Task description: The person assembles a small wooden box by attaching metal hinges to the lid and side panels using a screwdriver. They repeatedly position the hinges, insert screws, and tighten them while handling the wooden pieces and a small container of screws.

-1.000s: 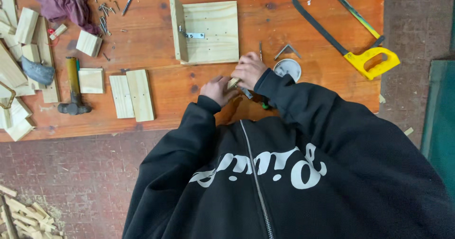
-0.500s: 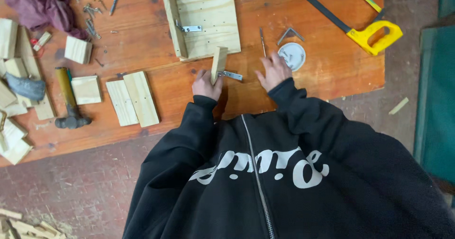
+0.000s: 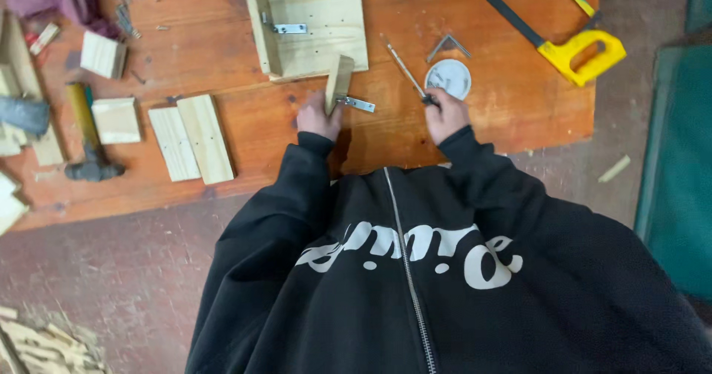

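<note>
On the orange table [image 3: 519,114], left hand [image 3: 317,118] grips a wood strip [image 3: 339,83]; right hand [image 3: 445,114] pinches a screwdriver [image 3: 406,71].

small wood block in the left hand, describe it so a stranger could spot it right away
On the orange table, look just below the big pale board with a metal bracket. The small wood block stands on edge, gripped by the left hand. Unlike the loose blocks lying flat nearby, it has a small metal hinge sticking out sideways.

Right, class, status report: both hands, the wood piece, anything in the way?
Left hand grips small wood block with metal bracket. Right hand holds screwdriver. Nothing between them.
</note>
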